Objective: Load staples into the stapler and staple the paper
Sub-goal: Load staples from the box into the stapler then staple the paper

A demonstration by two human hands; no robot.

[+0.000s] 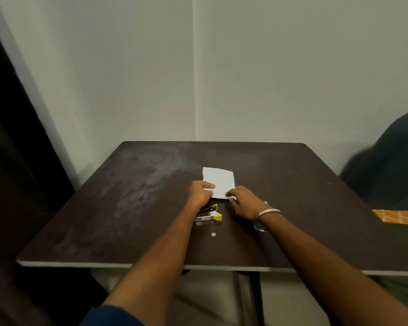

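Note:
A small white paper (219,181) lies near the middle of the dark table (104,220). My left hand (199,192) pinches its near left edge. Touching the paper's near right corner are the fingers of my right hand (244,203). A yellow and black stapler (209,214) lies opened up on the table just below my hands, partly hidden by my left wrist. A tiny white piece (213,234), perhaps staples, sits nearer the front edge.
The table stands in a corner of pale walls. A dark curtain hangs at the left. At the right are a dark rounded object (391,161) and an orange patterned cloth (400,217) beside the table edge.

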